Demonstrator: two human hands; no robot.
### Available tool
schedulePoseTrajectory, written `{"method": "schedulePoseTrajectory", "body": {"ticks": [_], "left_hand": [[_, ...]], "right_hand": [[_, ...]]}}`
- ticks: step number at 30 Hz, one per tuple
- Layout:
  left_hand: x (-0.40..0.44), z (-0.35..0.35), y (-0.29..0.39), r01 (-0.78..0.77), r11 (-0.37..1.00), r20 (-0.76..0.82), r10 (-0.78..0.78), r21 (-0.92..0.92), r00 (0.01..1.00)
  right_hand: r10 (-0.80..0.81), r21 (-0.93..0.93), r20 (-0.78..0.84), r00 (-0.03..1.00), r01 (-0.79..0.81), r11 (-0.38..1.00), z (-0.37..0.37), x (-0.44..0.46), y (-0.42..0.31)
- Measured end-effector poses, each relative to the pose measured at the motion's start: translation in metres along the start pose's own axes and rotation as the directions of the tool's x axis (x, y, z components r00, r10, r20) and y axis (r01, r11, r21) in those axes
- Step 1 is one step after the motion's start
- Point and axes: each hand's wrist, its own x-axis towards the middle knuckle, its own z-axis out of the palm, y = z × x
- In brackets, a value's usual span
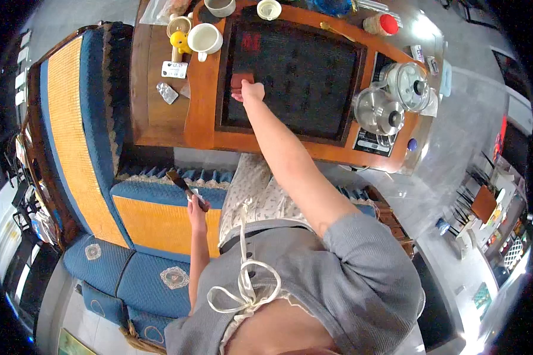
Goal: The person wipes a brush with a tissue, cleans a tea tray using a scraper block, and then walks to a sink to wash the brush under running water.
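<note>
My right hand (251, 91) reaches over the dark inset tray (302, 77) of the wooden table. Its fingers are closed on a small reddish-brown block (241, 79) near the tray's left side. Lower down, my left hand (197, 204) is beside my lap, above the sofa seat, wrapped round the handle of a dark brush (180, 182) that tilts up to the left. Whether the block touches the tray surface, I cannot tell.
On the table's left stand a white mug (205, 39), a yellow duck figure (179, 41) and a foil packet (167, 93). Glass-lidded pots (376, 110) stand at the right, with a red-lidded jar (387, 24) behind. A blue sofa (154, 278) lies to the left.
</note>
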Motion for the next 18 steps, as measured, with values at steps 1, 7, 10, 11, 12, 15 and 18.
{"method": "schedulePoseTrajectory", "body": {"ticks": [1, 7, 10, 11, 12, 15, 18], "left_hand": [[-0.001, -0.003, -0.005, 0.008, 1.000, 0.000, -0.008, 0.006, 1.000], [-0.010, -0.034, -0.035, 0.017, 0.998, 0.008, -0.017, 0.056, 1.000], [-0.025, -0.062, -0.053, 0.050, 0.992, -0.030, -0.047, 0.112, 0.998], [-0.026, -0.070, -0.057, 0.053, 0.991, -0.038, -0.048, 0.123, 0.998], [-0.027, -0.078, -0.062, 0.059, 0.989, -0.047, -0.054, 0.133, 0.997], [-0.031, -0.097, -0.070, 0.011, 0.999, -0.081, -0.008, 0.037, 0.997], [-0.029, -0.103, -0.066, 0.031, 0.999, -0.087, -0.029, 0.016, 0.996]], "right_hand": [[0.004, -0.012, -0.009, 1.000, -0.004, 1.000, -0.004, -0.008, 0.010], [0.064, -0.006, -0.001, 0.998, -0.064, 0.998, -0.016, -0.045, 0.067], [0.028, -0.023, 0.021, 0.999, -0.027, 0.999, -0.016, -0.043, 0.092], [0.059, -0.028, 0.004, 0.998, -0.059, 0.998, -0.016, -0.041, 0.098], [0.061, -0.028, -0.008, 0.998, -0.061, 0.998, -0.017, -0.043, 0.103], [0.061, -0.014, -0.039, 0.997, -0.062, 0.998, -0.020, -0.045, 0.116], [-0.017, 0.019, -0.022, 1.000, 0.017, 1.000, -0.023, -0.044, 0.118]]}}
